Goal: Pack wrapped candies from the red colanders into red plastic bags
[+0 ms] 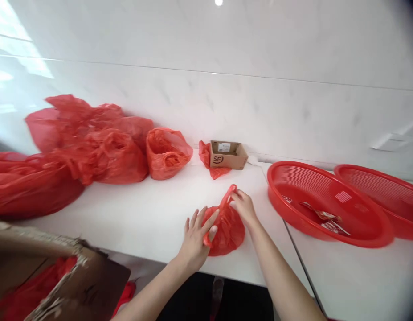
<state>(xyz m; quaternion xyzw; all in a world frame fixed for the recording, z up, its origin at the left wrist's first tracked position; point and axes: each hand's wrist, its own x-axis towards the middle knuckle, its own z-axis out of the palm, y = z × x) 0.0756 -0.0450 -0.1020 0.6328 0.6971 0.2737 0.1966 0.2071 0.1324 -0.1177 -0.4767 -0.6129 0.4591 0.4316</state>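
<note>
A small red plastic bag (228, 229) with something inside lies on the white table (149, 214) near its front edge. My left hand (196, 236) rests against the bag's left side, thumb hooked round one handle, the other fingers spread. My right hand (243, 206) pinches the other handle loop at the bag's top, pulling it up.
Several filled red bags (92, 147) are heaped at the back left against the white wall. A small cardboard box (228, 154) stands behind. Two red plastic baskets (326, 203) sit to the right, the nearer holding a few packets. A torn cardboard carton (59, 281) is at the lower left.
</note>
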